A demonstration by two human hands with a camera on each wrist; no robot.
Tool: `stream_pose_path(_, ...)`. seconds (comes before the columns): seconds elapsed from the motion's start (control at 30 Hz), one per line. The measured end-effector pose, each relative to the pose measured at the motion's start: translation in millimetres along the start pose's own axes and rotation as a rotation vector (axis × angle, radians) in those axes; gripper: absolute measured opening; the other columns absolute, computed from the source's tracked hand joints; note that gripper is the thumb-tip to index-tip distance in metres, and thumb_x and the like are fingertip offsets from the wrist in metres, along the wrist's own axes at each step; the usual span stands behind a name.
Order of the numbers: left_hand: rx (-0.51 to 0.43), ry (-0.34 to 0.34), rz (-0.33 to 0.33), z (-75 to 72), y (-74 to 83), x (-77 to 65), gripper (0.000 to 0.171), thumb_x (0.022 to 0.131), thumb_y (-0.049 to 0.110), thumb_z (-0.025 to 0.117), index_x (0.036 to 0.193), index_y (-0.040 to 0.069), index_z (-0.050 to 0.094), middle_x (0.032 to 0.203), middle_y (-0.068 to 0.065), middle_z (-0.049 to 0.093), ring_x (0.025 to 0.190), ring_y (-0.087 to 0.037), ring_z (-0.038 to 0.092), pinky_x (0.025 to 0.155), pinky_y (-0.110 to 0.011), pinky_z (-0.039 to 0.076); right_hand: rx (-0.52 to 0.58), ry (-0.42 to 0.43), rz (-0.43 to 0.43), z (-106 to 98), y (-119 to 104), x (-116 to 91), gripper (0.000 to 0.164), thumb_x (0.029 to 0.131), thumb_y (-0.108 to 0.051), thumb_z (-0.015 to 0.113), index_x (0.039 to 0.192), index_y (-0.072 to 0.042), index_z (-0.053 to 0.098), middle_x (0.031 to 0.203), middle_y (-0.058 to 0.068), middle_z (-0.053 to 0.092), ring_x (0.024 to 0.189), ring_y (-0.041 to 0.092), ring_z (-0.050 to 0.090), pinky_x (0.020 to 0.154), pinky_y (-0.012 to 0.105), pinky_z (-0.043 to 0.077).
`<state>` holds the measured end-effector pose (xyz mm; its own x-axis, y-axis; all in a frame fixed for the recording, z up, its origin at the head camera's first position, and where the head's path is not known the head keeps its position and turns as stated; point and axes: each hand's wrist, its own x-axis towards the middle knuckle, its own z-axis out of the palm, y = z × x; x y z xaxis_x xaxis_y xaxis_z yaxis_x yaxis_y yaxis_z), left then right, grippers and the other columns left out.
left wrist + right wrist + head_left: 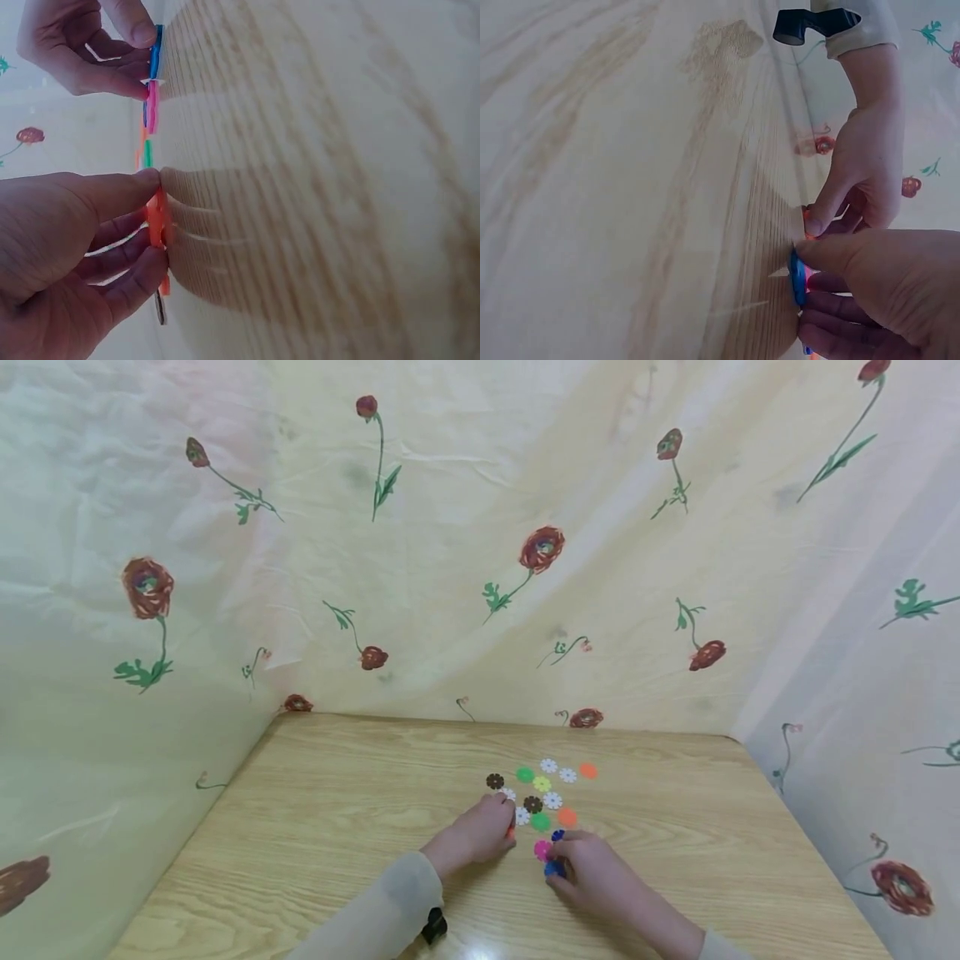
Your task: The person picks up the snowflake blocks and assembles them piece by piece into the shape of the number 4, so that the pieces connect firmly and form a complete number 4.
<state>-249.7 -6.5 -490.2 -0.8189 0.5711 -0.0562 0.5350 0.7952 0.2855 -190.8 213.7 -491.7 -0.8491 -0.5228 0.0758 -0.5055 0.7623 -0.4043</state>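
Note:
My left hand [480, 828] pinches an orange notched plastic disc [156, 217] by its edges, low at the tabletop; in the head view most of that disc is hidden by the fingers. To the right, my right hand [600, 868] has its thumb and fingers around a blue notched disc [554, 869], also down at the wood. A pink disc [542, 850] and a dark blue disc [558, 835] lie right by the right hand's fingers. Just past the left fingertips is a white disc [522, 816].
Beyond the hands several more flower-shaped discs lie flat: a green disc [541, 822], an orange disc [567, 817], a brown disc [495, 782] and a yellow disc [542, 784] among them. The wooden table [337, 802] ends at a flowered curtain [450, 568].

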Motion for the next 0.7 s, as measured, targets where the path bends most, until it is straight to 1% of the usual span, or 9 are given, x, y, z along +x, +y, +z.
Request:
stream_pose_path(0.1,-0.057,0.011,0.015,0.1,-0.9,-0.7,0.015,0.095,0.016,0.076,0.104,0.011,0.065,0.102,0.0,0.06,0.09,-0.009,0.055,0.085,-0.023,0.057,0.058,-0.019,0.007,-0.6,-0.3,-0.6,0.022,0.085,-0.016,0.088,0.103,-0.006,0.079,0.086,-0.006,0.066,0.071,-0.003,0.05,0.061,0.016,0.049)
stream_pose_path(0.2,-0.115,0.039,0.07,1.8,-4.3,-0.6,0.013,0.094,0.011,0.077,0.104,0.011,0.068,0.099,0.002,0.063,0.084,-0.005,0.054,0.08,-0.018,0.055,0.115,-0.022,0.025,-1.0,-0.8,0.5,0.019,0.084,-0.012,0.089,0.099,-0.009,0.077,0.088,-0.006,0.064,0.074,-0.001,0.053,0.063,0.017,0.051)
stream_pose_path(0.3,-0.186,0.086,0.125,3.7,-10.6,-1.3,0.007,0.094,0.008,0.078,0.099,0.012,0.074,0.091,0.004,0.068,0.077,-0.001,0.053,0.072,-0.014,0.051,0.142,-0.004,0.026,-0.9,-2.3,2.6,0.018,0.083,-0.009,0.088,0.094,-0.014,0.075,0.09,-0.006,0.064,0.078,0.0,0.056,0.066,0.017,0.053)
stream_pose_path(0.4,-0.292,0.142,0.128,0.3,-15.7,-3.2,0.006,0.095,0.007,0.077,0.098,0.012,0.079,0.088,0.006,0.071,0.075,0.001,0.055,0.07,-0.014,0.051,0.153,0.017,0.009,-0.6,-0.8,4.3,0.018,0.082,-0.005,0.087,0.091,-0.016,0.075,0.09,-0.008,0.067,0.08,-0.002,0.058,0.069,0.018,0.055)
stream_pose_path(0.5,-0.374,0.206,0.126,-10.9,-19.1,-4.8,0.01,0.097,0.007,0.076,0.104,0.009,0.082,0.091,0.001,0.075,0.079,-0.001,0.06,0.072,-0.014,0.053,0.169,0.027,0.006,-3.3,2.7,4.3,0.019,0.084,-0.002,0.084,0.091,-0.017,0.076,0.088,-0.006,0.071,0.08,-0.002,0.06,0.07,0.019,0.056)
stream_pose_path(0.57,-0.419,0.247,0.143,-20.3,-22.1,-6.3,0.012,0.097,0.004,0.075,0.107,0.006,0.082,0.095,-0.004,0.077,0.082,-0.004,0.064,0.072,-0.014,0.055,0.172,0.043,0.002,-6.8,5.1,4.4,0.018,0.085,-0.002,0.083,0.092,-0.017,0.077,0.088,-0.005,0.074,0.08,-0.001,0.063,0.07,0.019,0.058)
stream_pose_path(0.63,-0.454,0.281,0.161,-29.8,-25.8,-9.0,0.014,0.097,0.002,0.074,0.11,0.002,0.08,0.098,-0.007,0.078,0.085,-0.008,0.067,0.071,-0.013,0.057,0.17,0.059,0.008,-11.2,5.6,4.7,0.017,0.086,-0.001,0.083,0.092,-0.016,0.077,0.089,-0.002,0.076,0.08,0.001,0.065,0.071,0.018,0.059)
stream_pose_path(0.7,-0.498,0.304,0.162,-37.3,-30.4,-12.0,0.016,0.097,-0.001,0.072,0.111,0.002,0.08,0.1,-0.008,0.078,0.087,-0.011,0.07,0.072,-0.014,0.058,0.162,0.094,0.002,-15.1,6.1,5.5,0.016,0.087,0.002,0.081,0.093,-0.013,0.077,0.09,0.0,0.076,0.081,0.005,0.069,0.071,0.018,0.06)
